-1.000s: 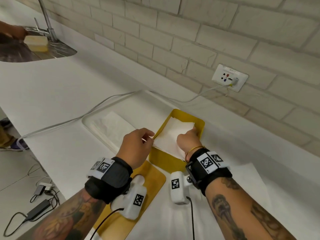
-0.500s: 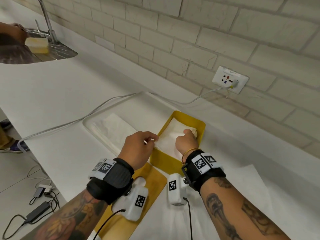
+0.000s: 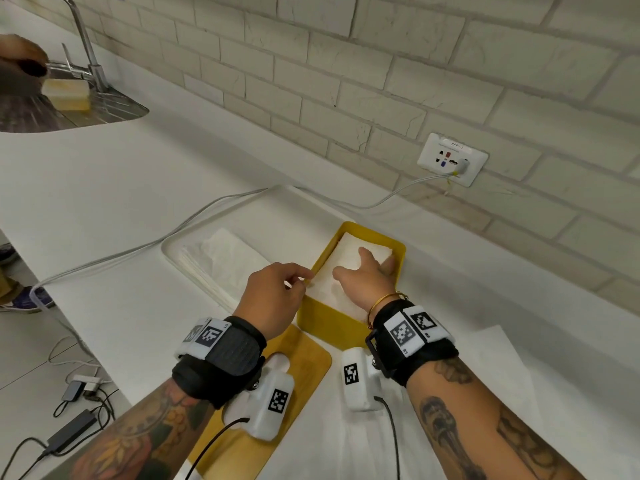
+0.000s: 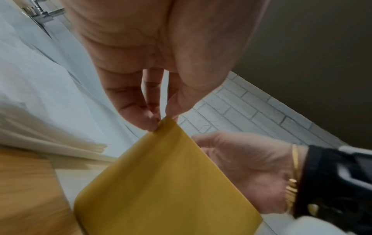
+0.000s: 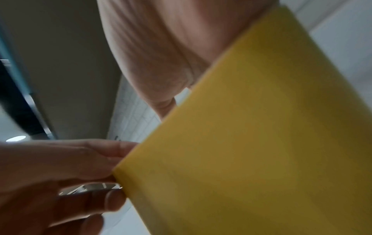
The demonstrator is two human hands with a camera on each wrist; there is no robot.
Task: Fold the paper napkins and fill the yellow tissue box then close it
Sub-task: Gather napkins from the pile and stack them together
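Yellow plastic tissue box (image 3: 327,323) partly filled: my right hand (image 3: 367,282) flat-fingered presses folded white napkin (image 3: 332,275) in, left hand (image 3: 273,299) pinches its corner; wooden lid (image 3: 301,372) still off.

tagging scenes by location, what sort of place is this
Most likely a kitchen: a white countertop with a sink and faucet, a sponge beside it, and a brick-tile wall holding a socket.

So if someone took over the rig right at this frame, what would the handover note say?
Right hand: open, fingers flat, pressing the folded napkins down inside the yellow tissue box.
Left hand: fingertips pinching at the box's near left corner.
Done: napkins in the box.
Left: more napkins wait on the white tray; the yellow lid lies on the counter beside the box, not yet fitted.
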